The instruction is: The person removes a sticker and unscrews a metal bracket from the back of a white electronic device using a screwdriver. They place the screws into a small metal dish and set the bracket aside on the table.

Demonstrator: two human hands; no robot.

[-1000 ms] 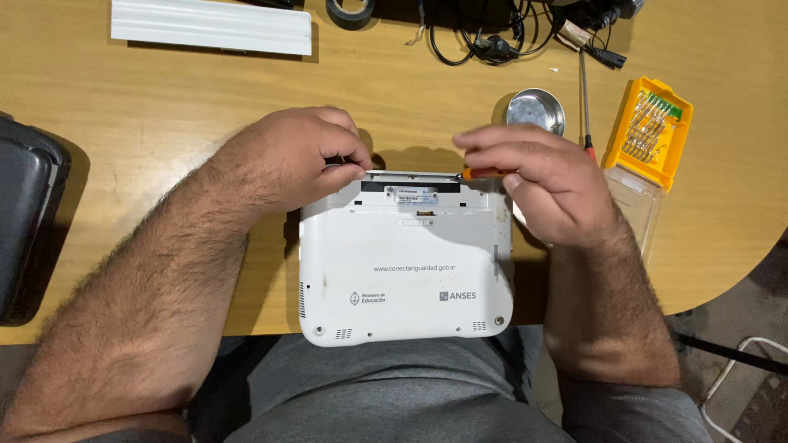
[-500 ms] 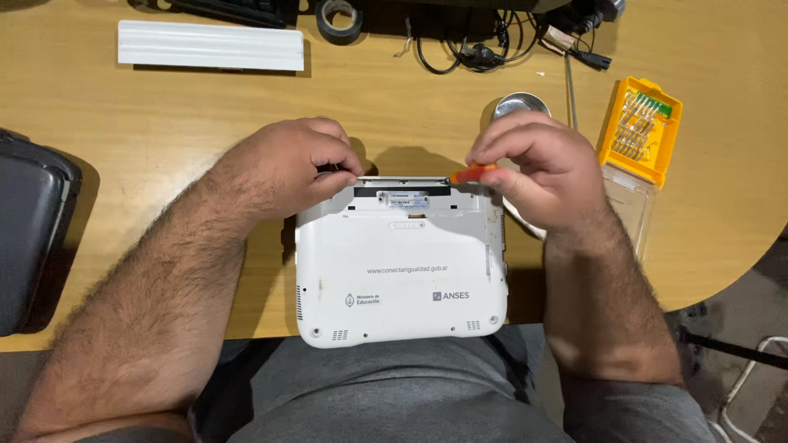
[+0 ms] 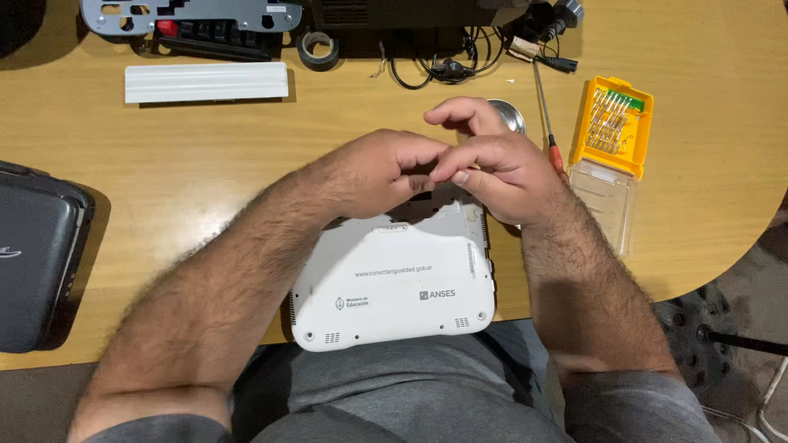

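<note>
Hands meet above the far edge of a small white laptop (image 3: 394,283), which lies bottom-up with its near edge hanging over the tabletop (image 3: 205,164) toward the person's lap. The left hand (image 3: 373,168) is curled, fingertips tucked down at the laptop's far edge, and the right hand (image 3: 492,168) presses against it from the other side, fingers pinched narrow; whether either holds a small part cannot be told, since the fingers cover each other. Judging by the pose, the laptop sits flipped so its underside faces up for work along the far rim, and both forearms brace on either side of it to keep it from sliding.

Just beyond the right hand, partly hidden by its fingers, sits a small round metal dish (image 3: 507,115). Right of that hand lies a thin screwdriver with a red grip (image 3: 548,123), and further right a yellow bit holder (image 3: 614,123) with its clear lid (image 3: 606,201) beside it. Well beyond the left hand lie a long white bar (image 3: 205,82), a roll of black tape (image 3: 318,49), a tangle of black cables (image 3: 435,61) and a grey metal bracket (image 3: 189,15). Far left of the left forearm rests a dark case (image 3: 37,254). The hands themselves block the view of the laptop's far edge.
</note>
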